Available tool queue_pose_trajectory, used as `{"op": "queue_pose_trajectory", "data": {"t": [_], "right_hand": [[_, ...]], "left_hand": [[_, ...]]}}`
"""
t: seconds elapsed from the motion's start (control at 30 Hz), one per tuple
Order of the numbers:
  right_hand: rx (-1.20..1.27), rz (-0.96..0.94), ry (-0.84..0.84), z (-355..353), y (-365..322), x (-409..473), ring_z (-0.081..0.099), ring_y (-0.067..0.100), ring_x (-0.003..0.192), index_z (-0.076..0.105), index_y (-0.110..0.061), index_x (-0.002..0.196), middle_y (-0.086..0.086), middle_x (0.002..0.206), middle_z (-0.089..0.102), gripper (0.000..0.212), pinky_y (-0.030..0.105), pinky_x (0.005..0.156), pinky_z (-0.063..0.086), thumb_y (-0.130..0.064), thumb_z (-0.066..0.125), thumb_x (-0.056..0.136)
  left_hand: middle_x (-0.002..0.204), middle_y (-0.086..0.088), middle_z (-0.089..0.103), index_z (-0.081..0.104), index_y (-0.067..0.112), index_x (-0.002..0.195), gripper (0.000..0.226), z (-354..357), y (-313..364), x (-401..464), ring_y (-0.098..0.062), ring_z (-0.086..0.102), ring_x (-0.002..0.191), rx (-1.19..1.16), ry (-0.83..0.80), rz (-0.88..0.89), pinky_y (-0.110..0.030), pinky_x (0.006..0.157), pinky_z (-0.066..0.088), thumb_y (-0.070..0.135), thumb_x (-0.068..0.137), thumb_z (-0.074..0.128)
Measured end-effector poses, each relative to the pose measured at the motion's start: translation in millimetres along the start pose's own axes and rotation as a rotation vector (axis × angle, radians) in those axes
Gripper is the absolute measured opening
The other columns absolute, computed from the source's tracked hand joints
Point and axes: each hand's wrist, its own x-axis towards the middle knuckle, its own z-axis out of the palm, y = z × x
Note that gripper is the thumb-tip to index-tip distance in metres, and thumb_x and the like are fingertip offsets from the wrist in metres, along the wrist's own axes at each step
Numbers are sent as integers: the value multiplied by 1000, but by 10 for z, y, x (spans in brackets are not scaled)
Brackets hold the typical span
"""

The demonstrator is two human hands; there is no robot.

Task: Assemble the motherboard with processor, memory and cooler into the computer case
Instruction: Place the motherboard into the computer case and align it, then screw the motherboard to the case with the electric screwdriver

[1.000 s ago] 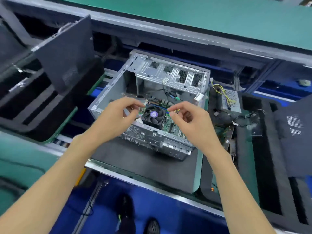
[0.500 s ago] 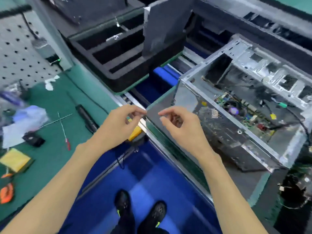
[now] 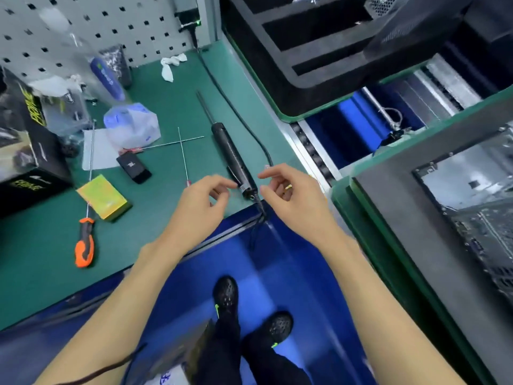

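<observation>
The open metal computer case [image 3: 472, 195] lies on a grey mat [image 3: 388, 195] at the right edge, and its inside is blurred. My left hand [image 3: 200, 209] and my right hand [image 3: 294, 201] hover side by side over the front edge of the green bench [image 3: 41, 259], well left of the case. Both have loosely curled fingers and I see nothing held in either. A black electric screwdriver [image 3: 230, 154] with its cable lies on the bench, its rear end between my two hands.
An orange-handled screwdriver [image 3: 84, 243], a yellow box [image 3: 102, 197], a small black block [image 3: 133, 168], a plastic bag [image 3: 130, 126] and a black carton [image 3: 25, 140] lie on the bench. A pegboard [image 3: 83, 29] stands behind. A black foam tray [image 3: 305, 51] sits at the upper right.
My view has swung left from the case to the bench. Both hands left the inside of the case and now hover over the bench edge by the electric screwdriver.
</observation>
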Motion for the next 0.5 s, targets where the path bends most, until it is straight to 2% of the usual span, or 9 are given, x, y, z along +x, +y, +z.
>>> {"op": "queue_pose_trajectory", "data": {"t": [0.1,0.2,0.3,0.37,0.43,0.5], "right_hand": [[-73,58,13,294,106,222,57,5,81,63,-31,114,-12,84,61,24,16,70,43,-36,66,90],[-191,124,28,552,214,451,51,3,92,54,-27,129,-8,105,58,42,20,79,39,-38,69,91],[-313,163,21,766,290,661,46,14,116,43,-22,141,2,127,49,65,24,92,36,-44,72,88],[-376,194,7,881,327,781,44,23,127,37,-19,146,7,135,46,77,36,104,39,-46,75,84],[-411,233,-9,978,354,887,44,27,129,34,-16,148,9,137,46,83,42,105,41,-46,76,83],[-464,244,-23,1063,381,969,43,28,129,35,-13,148,11,138,48,80,40,105,39,-41,75,85]], "left_hand": [[90,6,67,68,21,105,26,-63,-292,145,3,55,77,-12,41,-77,-4,66,37,3,93,54],[89,6,66,65,24,106,26,-99,-515,329,2,56,80,-40,78,-134,-3,68,38,5,92,55],[87,9,65,64,23,108,26,-105,-682,482,1,56,80,-57,86,-158,-2,66,37,5,91,55],[86,11,66,63,26,108,26,-102,-772,553,1,56,81,-66,76,-159,-3,66,38,7,91,55],[85,13,66,62,29,107,27,-90,-842,622,1,57,81,-77,61,-163,-5,66,39,8,91,54],[83,14,66,62,28,106,28,-80,-887,685,1,58,80,-88,50,-163,-6,66,39,7,90,54]]}}
